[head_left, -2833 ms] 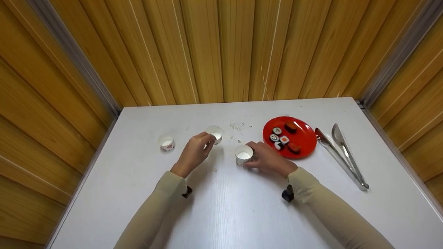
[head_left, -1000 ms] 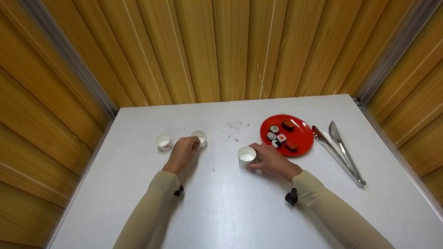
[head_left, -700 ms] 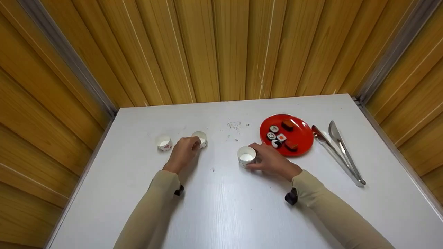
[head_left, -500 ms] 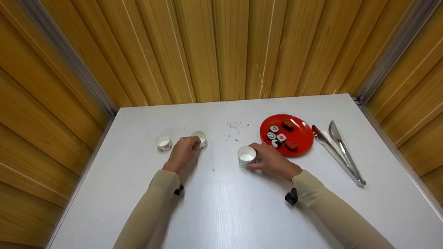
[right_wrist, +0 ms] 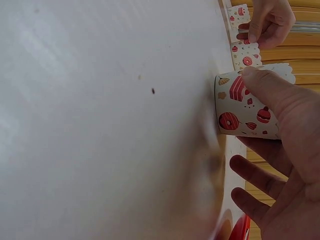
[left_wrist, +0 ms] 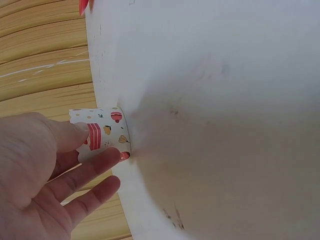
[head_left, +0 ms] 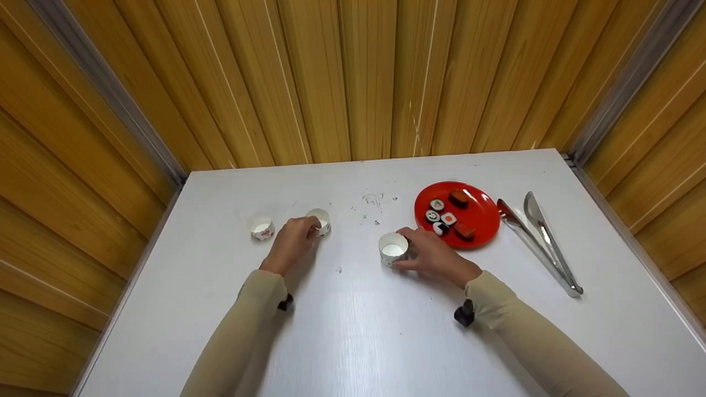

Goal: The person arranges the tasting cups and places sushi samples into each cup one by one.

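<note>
My left hand pinches the near side of a white paper baking cup standing on the table. In the left wrist view, the thumb and fingers grip this cup's wall, printed with red cakes and small sweets. My right hand holds a second paper baking cup upright, nearer to me and further right. Its scalloped rim and cake print show in the right wrist view, where thumb and index finger pinch the wall. A third baking cup stands untouched, left of my left hand.
A red plate with several sushi pieces lies just beyond my right hand. Metal tongs lie to its right. Wood-patterned panels border the white table at the back and sides.
My left hand has moved its baking cup leftward, closer to the third cup, then stayed put. My right hand keeps hold of its cup at almost the same place.
</note>
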